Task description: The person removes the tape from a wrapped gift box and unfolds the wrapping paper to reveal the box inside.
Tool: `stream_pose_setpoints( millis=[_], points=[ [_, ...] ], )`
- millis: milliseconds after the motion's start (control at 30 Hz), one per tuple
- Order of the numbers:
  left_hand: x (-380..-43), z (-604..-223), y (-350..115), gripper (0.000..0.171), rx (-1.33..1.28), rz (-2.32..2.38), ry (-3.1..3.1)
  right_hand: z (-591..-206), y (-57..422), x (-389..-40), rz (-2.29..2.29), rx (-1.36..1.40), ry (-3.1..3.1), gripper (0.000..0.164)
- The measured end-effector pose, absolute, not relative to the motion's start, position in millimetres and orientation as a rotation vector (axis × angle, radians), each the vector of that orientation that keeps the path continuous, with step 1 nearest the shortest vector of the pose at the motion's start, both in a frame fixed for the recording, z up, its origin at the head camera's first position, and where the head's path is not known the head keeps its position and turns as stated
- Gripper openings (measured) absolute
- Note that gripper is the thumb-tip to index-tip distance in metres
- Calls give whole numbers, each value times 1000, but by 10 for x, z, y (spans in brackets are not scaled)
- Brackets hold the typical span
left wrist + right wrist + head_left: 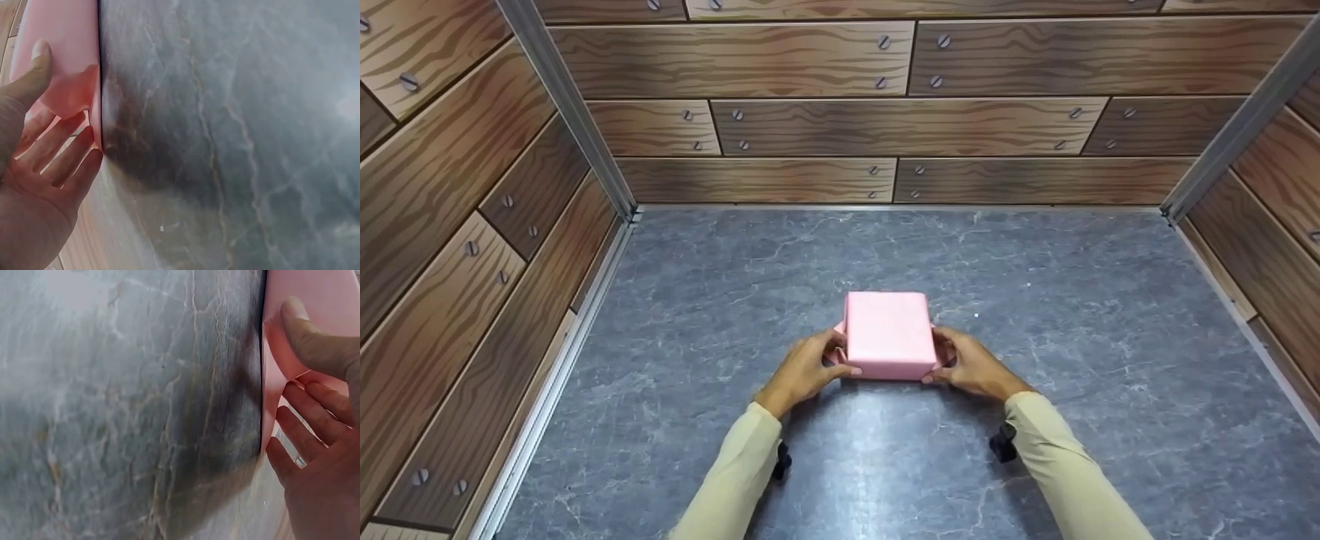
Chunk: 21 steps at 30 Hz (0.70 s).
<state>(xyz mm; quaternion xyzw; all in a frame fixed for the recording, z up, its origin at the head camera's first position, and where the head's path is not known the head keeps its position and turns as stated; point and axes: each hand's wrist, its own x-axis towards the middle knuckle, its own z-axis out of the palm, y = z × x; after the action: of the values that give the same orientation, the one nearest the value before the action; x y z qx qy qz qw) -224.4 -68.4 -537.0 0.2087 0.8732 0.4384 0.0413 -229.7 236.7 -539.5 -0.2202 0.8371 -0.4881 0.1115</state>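
1. Although well apart from the left hand (808,367) and the right hand (976,365), plank-patterned walls (810,127) stand beyond both and out to either side.
2. Beneath the hands spreads a grey, marbled worktop (697,285), with a bright patch of glare on their near side.
3. Pale yellow sleeves (731,465) run back from the wrists, just behind each hand.
4. Between the two hands, touched by both, a pink box (889,326) rests on the worktop, its smooth top facing up.
5. Left hand: fingers slightly spread and nearly straight, thumb laid on the box's near side. The right hand mirrors it, thumb on the near side, fingers a little apart.
6. At each hand's fingertips is a folded pink flap, the left flap (70,93) and the right flap (281,354), both at the box's ends.
7. Small black devices (1003,442) sit at the wrists, behind the hands.
8. Just beyond the right hand lies a white speck (976,315).
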Motion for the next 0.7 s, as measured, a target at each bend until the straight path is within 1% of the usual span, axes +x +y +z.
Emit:
stream_pose_setpoints(
  millis=[333,433,533,700],
  points=[
    [-2289,-5369,-618,32,562,1249,2731,-5424,2389,-2369,-1446,-674,2497,58],
    [-2312,-5371,-598,31,539,1238,2744,-5421,2393,-2406,-1427,-681,2503,59],
    [-2337,-5375,-582,32,533,1248,2750,-5420,2404,-2440,-1399,-660,2529,64],
    [-2365,-5374,-560,32,540,1266,2755,-5436,2427,-2484,-1456,-655,2477,67]
  ],
)
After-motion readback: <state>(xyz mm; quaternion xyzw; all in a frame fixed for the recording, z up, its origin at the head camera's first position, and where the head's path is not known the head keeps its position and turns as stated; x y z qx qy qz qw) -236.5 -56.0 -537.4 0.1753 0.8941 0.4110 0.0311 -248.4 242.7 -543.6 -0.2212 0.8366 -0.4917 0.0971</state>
